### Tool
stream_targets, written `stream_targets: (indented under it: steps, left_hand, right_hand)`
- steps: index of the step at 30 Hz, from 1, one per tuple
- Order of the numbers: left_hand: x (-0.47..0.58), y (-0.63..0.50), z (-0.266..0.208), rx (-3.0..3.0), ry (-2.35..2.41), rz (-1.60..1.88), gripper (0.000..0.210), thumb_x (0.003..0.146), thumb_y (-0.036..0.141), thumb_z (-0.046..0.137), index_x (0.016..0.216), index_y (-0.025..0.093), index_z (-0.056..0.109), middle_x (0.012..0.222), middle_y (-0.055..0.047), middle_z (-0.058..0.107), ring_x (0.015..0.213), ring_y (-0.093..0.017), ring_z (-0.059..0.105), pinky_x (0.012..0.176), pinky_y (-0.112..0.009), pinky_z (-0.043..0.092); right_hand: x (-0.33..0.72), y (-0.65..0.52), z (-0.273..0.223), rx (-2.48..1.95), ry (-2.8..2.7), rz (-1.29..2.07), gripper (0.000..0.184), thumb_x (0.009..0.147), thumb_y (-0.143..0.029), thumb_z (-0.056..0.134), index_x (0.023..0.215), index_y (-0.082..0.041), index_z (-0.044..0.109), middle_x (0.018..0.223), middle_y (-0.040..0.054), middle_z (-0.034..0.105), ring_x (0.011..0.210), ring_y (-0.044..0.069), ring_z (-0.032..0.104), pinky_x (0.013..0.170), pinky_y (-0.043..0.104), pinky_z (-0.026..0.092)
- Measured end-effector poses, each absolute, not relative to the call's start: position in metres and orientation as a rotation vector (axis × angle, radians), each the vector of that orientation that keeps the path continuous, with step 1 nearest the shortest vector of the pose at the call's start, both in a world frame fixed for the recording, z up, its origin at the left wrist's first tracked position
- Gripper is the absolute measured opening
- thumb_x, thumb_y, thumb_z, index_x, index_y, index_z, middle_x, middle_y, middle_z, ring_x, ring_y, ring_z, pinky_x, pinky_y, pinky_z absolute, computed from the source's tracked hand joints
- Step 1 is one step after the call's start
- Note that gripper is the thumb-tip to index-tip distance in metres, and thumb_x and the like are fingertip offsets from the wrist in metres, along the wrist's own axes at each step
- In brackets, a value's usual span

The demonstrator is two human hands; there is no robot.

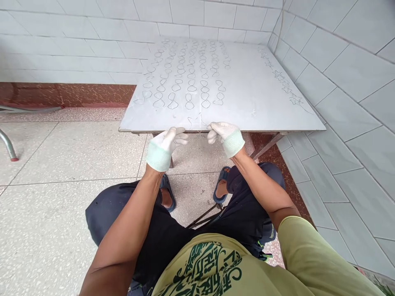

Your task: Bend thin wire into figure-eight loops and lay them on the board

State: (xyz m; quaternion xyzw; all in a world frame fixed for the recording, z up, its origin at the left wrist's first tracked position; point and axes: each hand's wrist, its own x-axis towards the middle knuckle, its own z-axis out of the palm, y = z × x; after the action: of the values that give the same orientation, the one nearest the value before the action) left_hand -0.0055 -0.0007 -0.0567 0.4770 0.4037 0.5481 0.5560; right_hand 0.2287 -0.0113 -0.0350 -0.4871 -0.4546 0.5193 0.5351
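A thin wire bent into a star shape (194, 119) is at the table's near edge, between my two gloved hands. My left hand (166, 144), in a white glove with a pale green cuff, is closed in a pinch at the star's left side. My right hand (222, 133), gloved the same way, pinches the wire at its right side between thumb and fingertips. The exact points of contact are partly hidden by the fingers.
The white tabletop (243, 102) carries several rows of twisted wire loops (191, 84). A line of wire stars (286, 87) lies along its right side. Tiled walls (336, 61) border the back and right. Metal tube legs (8, 144) stand at the far left.
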Motion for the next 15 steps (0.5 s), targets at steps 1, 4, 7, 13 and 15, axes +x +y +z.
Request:
stream_targets:
  steps: [1,4,7,13,15]
  left_hand:
    - [-0.003,-0.002,-0.055,1.125,0.951,1.299,0.069,0.085,0.078,0.092,0.110,0.014,0.084,0.101,-0.015,0.087,0.085,-0.024,0.083,0.092,-0.040,0.065]
    - [0.001,-0.002,-0.053,1.118,0.946,1.325,0.069,0.086,0.077,0.091,0.112,0.014,0.082,0.107,-0.017,0.087,0.095,-0.029,0.085,0.096,-0.044,0.066]
    - [-0.001,-0.001,-0.052,1.096,0.931,1.273,0.073,0.087,0.082,0.088,0.112,0.013,0.081,0.104,-0.018,0.087,0.096,-0.030,0.086,0.095,-0.044,0.066]
    - [-0.009,-0.001,-0.049,1.119,1.010,1.239,0.082,0.093,0.089,0.077,0.113,0.010,0.082,0.102,-0.019,0.087,0.094,-0.030,0.088,0.093,-0.042,0.068]
    - [-0.009,-0.002,-0.048,1.157,1.052,1.220,0.085,0.094,0.090,0.073,0.115,0.008,0.082,0.102,-0.020,0.087,0.095,-0.030,0.088,0.094,-0.044,0.068]
  right_hand:
    - [0.227,-0.014,-0.037,-1.159,-1.088,1.245,0.036,0.100,-0.057,0.084,0.091,-0.022,0.079,0.077,0.0022,0.082,0.066,0.015,0.075,0.069,0.029,0.064]
    - [0.218,-0.020,-0.044,-1.122,-1.117,1.289,0.040,0.096,-0.061,0.086,0.092,-0.022,0.081,0.077,0.0022,0.082,0.065,0.015,0.075,0.067,0.029,0.063]
    - [0.210,-0.023,-0.048,-1.063,-1.122,1.327,0.041,0.092,-0.063,0.090,0.092,-0.022,0.081,0.074,0.0010,0.081,0.063,0.015,0.074,0.065,0.030,0.063]
    - [0.209,-0.024,-0.048,-1.054,-1.074,1.307,0.048,0.084,-0.068,0.095,0.090,-0.022,0.083,0.072,0.0002,0.080,0.060,0.014,0.072,0.063,0.030,0.062]
    - [0.213,-0.024,-0.050,-1.025,-1.029,1.304,0.051,0.080,-0.070,0.098,0.090,-0.022,0.084,0.071,-0.0002,0.080,0.058,0.014,0.071,0.061,0.030,0.061]
